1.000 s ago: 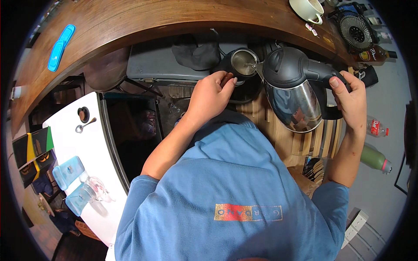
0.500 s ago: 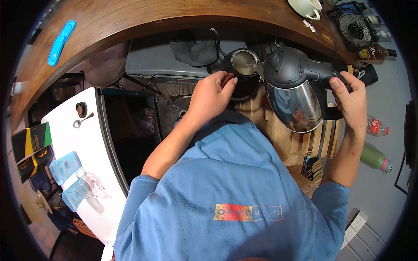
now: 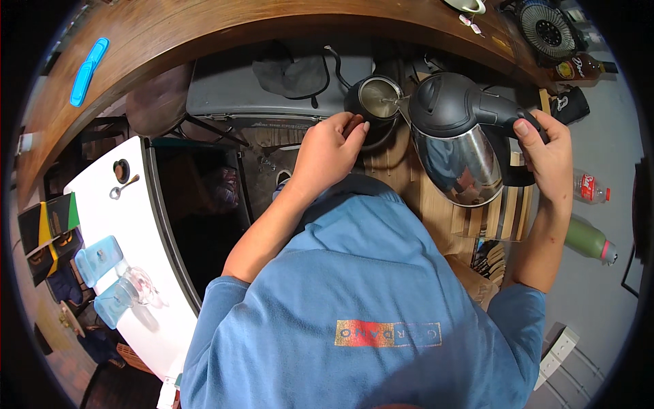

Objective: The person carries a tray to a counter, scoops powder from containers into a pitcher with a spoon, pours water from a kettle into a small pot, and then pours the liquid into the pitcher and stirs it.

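My right hand (image 3: 548, 153) is closed round the black handle of an electric kettle (image 3: 455, 167) with a shiny metal body and black lid. The kettle tilts left, and a thin stream of water runs from its spout into a black gooseneck kettle (image 3: 353, 102). That smaller kettle has no lid on, and water shows inside its round mouth. Its thin curved spout points away from me. My left hand (image 3: 328, 151) is wrapped round its brown handle, with the fingertips partly hidden.
A wooden counter (image 3: 204, 31) curves across the far side, bearing a blue case (image 3: 88, 71), a white cup (image 3: 469, 5) and a black fan (image 3: 545, 28). At left, a white surface (image 3: 146, 238) holds a spoon and clear-blue containers. Bottles (image 3: 589, 240) lie at right, beyond my right forearm.
The view has shifted slightly, so the counter and its items sit a little higher in the picture. Both hands keep their hold, and water still runs between the two kettles.
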A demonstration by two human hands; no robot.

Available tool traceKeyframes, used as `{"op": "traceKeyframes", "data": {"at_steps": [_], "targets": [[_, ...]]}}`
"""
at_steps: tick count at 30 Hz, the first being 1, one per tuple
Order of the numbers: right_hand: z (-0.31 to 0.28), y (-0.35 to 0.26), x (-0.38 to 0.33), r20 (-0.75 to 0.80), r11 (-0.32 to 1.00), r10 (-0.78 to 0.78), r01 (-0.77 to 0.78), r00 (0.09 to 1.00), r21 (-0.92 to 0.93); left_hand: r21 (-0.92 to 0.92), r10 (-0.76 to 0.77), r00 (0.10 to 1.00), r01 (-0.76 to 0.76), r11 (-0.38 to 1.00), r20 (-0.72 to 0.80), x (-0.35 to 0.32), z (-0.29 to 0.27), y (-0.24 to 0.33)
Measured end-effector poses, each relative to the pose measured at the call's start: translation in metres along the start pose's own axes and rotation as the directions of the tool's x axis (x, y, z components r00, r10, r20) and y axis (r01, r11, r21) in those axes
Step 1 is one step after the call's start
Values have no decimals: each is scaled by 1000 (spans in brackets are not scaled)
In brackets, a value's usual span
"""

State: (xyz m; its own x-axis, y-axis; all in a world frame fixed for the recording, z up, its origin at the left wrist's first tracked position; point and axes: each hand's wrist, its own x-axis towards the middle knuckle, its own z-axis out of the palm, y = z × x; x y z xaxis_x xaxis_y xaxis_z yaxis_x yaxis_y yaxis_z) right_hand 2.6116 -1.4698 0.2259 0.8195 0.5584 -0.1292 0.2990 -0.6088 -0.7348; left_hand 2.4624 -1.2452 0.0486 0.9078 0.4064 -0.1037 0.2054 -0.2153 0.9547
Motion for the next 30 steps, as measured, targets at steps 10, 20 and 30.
{"op": "traceKeyframes", "data": {"at_steps": [10,20,30], "targets": [[-15,31,-21,-65,997,73,-72,995,14,-18,2,999,-1,1000,41,-4,31,5],[-23,108,-66,-253,966,105,-39,962,255,-74,35,995,-28,997,90,3,68,12],[16,212,-81,-650,740,290,267,703,618,-87,12,996,-5,996,83,9,85,28]]}}
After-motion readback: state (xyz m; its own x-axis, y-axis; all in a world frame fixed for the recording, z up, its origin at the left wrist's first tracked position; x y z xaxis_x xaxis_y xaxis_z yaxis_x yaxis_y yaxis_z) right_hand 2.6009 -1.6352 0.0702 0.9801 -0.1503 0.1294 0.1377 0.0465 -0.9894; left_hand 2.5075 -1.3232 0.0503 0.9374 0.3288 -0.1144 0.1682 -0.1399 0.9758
